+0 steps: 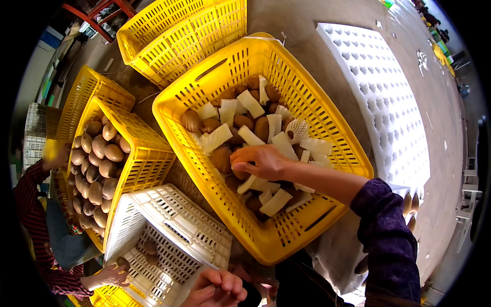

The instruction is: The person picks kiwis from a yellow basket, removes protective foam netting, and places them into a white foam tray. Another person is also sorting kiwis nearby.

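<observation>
A large yellow plastic crate [268, 245] stands before me, holding brown kiwifruit [261, 128] and white foam net sleeves [283, 145]. Over its middle is my right hand [255, 161], fingers bent downward at a kiwifruit [241, 173]; whether they grip it cannot be told. My left hand [216, 288] is at the bottom edge, beside a white plastic crate [180, 218], with its fingers curled; nothing can be made out in it. Inside the white crate lie a few kiwifruit [150, 247].
Another yellow crate [132, 153] full of kiwifruit stands at left. A co-worker's hand [109, 277] is by the white crate, near a kiwifruit [123, 263]. Behind is a further yellow crate [191, 38]. A dimpled white foam sheet [383, 99] lies on the floor at right.
</observation>
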The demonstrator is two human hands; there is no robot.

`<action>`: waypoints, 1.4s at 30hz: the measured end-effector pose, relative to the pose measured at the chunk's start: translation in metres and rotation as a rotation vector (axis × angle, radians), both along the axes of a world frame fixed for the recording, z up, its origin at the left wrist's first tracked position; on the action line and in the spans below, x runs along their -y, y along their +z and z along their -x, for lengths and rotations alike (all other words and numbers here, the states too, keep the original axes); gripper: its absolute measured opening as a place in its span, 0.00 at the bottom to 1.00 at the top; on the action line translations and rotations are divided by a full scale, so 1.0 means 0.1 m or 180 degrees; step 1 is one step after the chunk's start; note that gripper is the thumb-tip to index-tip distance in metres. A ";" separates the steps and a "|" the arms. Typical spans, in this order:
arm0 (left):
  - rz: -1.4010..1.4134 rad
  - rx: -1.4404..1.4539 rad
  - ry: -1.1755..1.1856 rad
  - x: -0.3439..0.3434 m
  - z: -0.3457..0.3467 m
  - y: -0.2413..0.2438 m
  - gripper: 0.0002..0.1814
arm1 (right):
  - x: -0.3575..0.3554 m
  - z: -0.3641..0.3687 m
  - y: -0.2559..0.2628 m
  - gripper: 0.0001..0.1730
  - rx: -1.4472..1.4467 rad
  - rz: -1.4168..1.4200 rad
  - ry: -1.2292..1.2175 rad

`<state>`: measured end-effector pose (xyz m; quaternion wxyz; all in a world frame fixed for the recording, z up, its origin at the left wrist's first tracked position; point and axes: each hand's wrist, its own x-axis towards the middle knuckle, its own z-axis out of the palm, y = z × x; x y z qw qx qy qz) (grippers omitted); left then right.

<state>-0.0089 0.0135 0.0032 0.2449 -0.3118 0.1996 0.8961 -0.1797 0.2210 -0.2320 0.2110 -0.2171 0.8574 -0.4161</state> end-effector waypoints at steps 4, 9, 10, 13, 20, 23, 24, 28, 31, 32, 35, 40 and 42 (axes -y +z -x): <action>0.0071 0.0059 0.0103 0.04 -0.02 -0.01 0.10 | -0.08 0.71 0.23 0.28 -0.0030 -0.1059 -0.1002; 0.0188 0.0148 0.0065 0.02 0.01 -0.04 0.10 | -0.25 1.19 -0.61 0.32 -0.1637 -0.2808 -0.1751; 0.0227 0.0181 0.0089 0.03 0.00 -0.04 0.10 | -0.20 1.19 -0.74 0.31 -0.1538 -0.2882 -0.1657; 0.0288 0.0233 0.0165 0.05 0.01 -0.06 0.10 | -0.18 1.14 -1.09 0.24 -0.2392 -0.2385 -0.1901; 0.0298 0.0240 0.0123 0.05 -0.01 -0.04 0.10 | -0.33 1.24 -1.23 0.09 -0.2824 -0.1977 -0.1925; 0.0295 0.0255 0.0124 0.05 -0.01 -0.02 0.10 | -0.39 1.37 -1.20 0.10 -0.2690 -0.2518 -0.2082; 0.0287 0.0231 0.0126 0.05 -0.01 -0.02 0.10 | -0.35 1.44 -1.16 0.12 -0.2467 -0.2852 -0.2260; 0.0294 0.0194 0.0165 0.10 -0.04 -0.02 0.10 | -0.35 1.53 -0.84 0.19 -0.1419 -0.2413 -0.2264; 0.0313 0.0209 0.0182 0.12 -0.04 -0.01 0.09 | -0.27 1.29 -0.67 0.21 -0.1706 -0.1922 -0.2012; 0.0318 0.0210 0.0181 0.12 -0.03 -0.01 0.09 | -0.31 1.19 -0.76 0.21 -0.1887 -0.1249 -0.1668; 0.0270 0.0218 0.0174 0.12 -0.03 -0.01 0.09 | -0.08 0.74 -0.73 0.19 -0.1771 0.0006 -0.1268; 0.0224 0.0134 0.0124 0.11 -0.03 0.01 0.09 | 0.24 0.17 -0.20 0.15 -0.1860 0.0612 -0.0518; 0.0221 0.0118 0.0141 0.11 -0.02 0.02 0.09 | 0.37 -0.08 -0.06 0.13 -0.1616 0.0840 -0.0024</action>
